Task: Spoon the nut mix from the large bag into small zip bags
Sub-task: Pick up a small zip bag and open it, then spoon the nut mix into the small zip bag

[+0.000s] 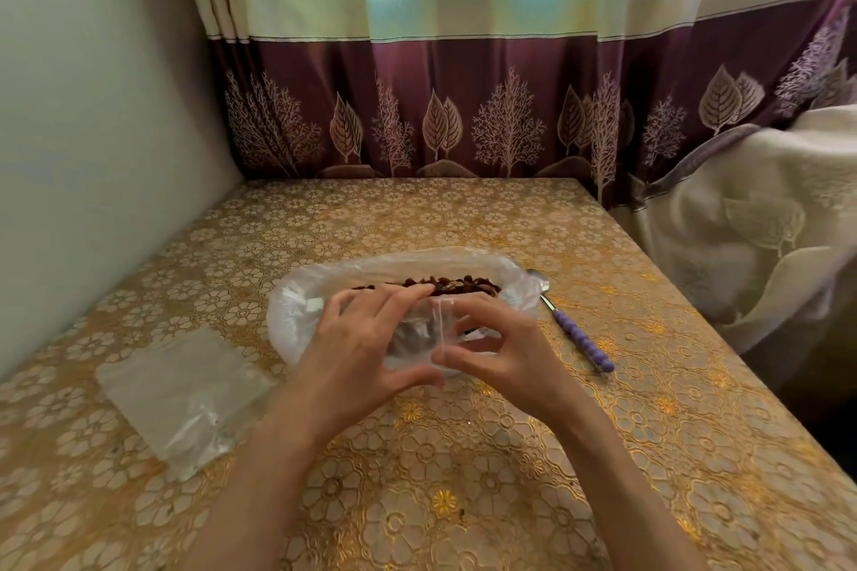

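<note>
Over the gold floral tabletop (463, 478), the left hand (357, 338) and right hand (505, 338) each pinch a small clear zip bag (417, 338) before the large clear plastic bag of dark nut mix (324, 292); a slipping grip could spill nuts.

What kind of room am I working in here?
Likely a home room, not a workshop: a floral gold tablecloth covers the table, and a sheer curtain with a maroon leaf-patterned border hangs behind it.
</note>
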`<state>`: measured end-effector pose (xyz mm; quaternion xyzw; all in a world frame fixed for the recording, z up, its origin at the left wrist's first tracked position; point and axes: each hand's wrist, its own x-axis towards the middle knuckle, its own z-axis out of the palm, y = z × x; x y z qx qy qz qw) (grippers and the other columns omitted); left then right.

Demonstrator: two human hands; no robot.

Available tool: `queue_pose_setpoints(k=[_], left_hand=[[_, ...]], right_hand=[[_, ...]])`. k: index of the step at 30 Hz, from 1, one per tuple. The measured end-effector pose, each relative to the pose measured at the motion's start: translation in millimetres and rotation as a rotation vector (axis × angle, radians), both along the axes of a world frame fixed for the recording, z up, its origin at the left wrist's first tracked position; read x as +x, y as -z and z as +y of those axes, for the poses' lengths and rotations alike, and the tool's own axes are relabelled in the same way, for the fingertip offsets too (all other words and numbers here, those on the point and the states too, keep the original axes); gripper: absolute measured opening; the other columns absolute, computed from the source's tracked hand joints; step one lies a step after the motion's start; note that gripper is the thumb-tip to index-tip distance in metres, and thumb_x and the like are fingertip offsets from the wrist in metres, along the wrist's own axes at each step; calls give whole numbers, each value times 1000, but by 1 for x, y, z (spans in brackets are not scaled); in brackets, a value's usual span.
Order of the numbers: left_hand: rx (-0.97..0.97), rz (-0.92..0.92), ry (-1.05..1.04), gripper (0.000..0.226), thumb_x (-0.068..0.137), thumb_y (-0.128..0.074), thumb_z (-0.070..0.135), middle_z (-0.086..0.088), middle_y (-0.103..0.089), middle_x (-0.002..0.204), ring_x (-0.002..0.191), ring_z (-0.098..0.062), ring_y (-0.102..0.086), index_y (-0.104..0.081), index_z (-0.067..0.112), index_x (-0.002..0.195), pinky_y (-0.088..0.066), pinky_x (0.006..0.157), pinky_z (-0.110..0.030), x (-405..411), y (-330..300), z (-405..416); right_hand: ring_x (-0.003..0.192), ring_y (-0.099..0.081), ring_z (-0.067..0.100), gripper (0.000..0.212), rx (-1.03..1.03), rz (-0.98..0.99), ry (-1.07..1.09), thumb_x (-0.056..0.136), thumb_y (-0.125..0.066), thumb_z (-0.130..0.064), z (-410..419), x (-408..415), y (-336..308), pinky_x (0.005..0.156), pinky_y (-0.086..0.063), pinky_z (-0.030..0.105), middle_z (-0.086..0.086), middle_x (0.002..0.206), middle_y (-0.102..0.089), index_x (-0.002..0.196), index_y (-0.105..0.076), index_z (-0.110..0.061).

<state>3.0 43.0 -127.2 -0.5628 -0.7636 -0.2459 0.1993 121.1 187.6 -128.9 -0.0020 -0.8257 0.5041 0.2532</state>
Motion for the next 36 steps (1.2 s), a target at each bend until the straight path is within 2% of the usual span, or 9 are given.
queue_pose_setpoints(k=[4, 8, 10, 13, 19, 21, 25, 29, 36], left_hand=[[51, -35, -4, 74, 69, -50, 67, 5, -60, 109, 101, -15, -56, -51, 21, 126, -32, 96, -34, 1, 2, 1], [142, -100, -38, 69, 69, -50, 67, 10, -56, 106, 93, -9, -54, -51, 21, 121, -39, 95, -41, -3, 2, -1], [226, -138, -50, 63, 69, -54, 63, 16, -51, 100, 85, 2, -50, -52, 20, 115, -41, 92, -43, -3, 2, -2], [334, -239, -73, 61, 66, -59, 58, 26, -46, 92, 86, 14, -42, -51, 18, 112, -47, 87, -49, -2, 2, -2], [410, -382, -113, 63, 60, -61, 61, 29, -43, 97, 91, -11, -51, -42, 29, 111, -47, 87, -43, 0, 1, -4], [434, -416, -134, 64, 59, -61, 61, 27, -43, 97, 91, -15, -53, -42, 29, 111, -48, 86, -46, 0, 0, -5], [480, -465, -164, 77, 59, -54, 79, 11, -51, 100, 98, -27, -55, -42, 27, 115, -51, 82, -50, -2, -1, -8], [500, -472, -187, 84, 64, -54, 75, -1, -55, 108, 99, -28, -55, -47, 14, 120, -50, 84, -50, -6, -3, -11], [477, -483, -201, 67, 65, -64, 55, -3, -59, 106, 94, -26, -58, -48, 17, 118, -47, 84, -54, -14, -7, -14]], right_hand=[[76, -66, 8, 25, -31, 93, 173, 82, -69, -9, 5, 0, 0, 70, -57, 24, -8, 94, -67, 96, -65, -29], [74, -61, 14, 11, 143, 153, 813, 88, -64, -12, 29, 5, 7, 67, -44, 13, 5, 86, -69, 96, -70, -11], [99, -56, 26, 23, 213, -103, 1044, 89, -62, -26, 50, 12, 14, 81, -41, 29, 9, 105, -66, 108, -68, -14], [124, -37, 31, 45, 188, -600, 1092, 87, -59, -45, 71, 25, 22, 99, -32, 42, 11, 131, -50, 123, -58, -18], [125, -35, 31, 35, 165, -751, 1065, 89, -57, -40, 74, 24, 30, 101, -30, 45, 13, 130, -46, 113, -56, -15], [114, -45, 30, 29, 159, -664, 1093, 92, -53, -35, 72, 22, 31, 93, -37, 43, 13, 120, -54, 109, -54, -12], [72, -57, 26, 14, -12, -148, 1109, 92, -58, -18, 62, 19, 25, 63, -48, 37, 16, 88, -65, 98, -53, -6], [64, -63, 11, 14, -108, 268, 971, 86, -65, -9, 49, 13, 14, 55, -53, 22, 6, 84, -66, 98, -56, -10], [60, -65, 12, 2, -669, 355, 556, 86, -64, -8, 32, 0, 5, 53, -51, 20, 5, 66, -69, 87, -62, -9]])
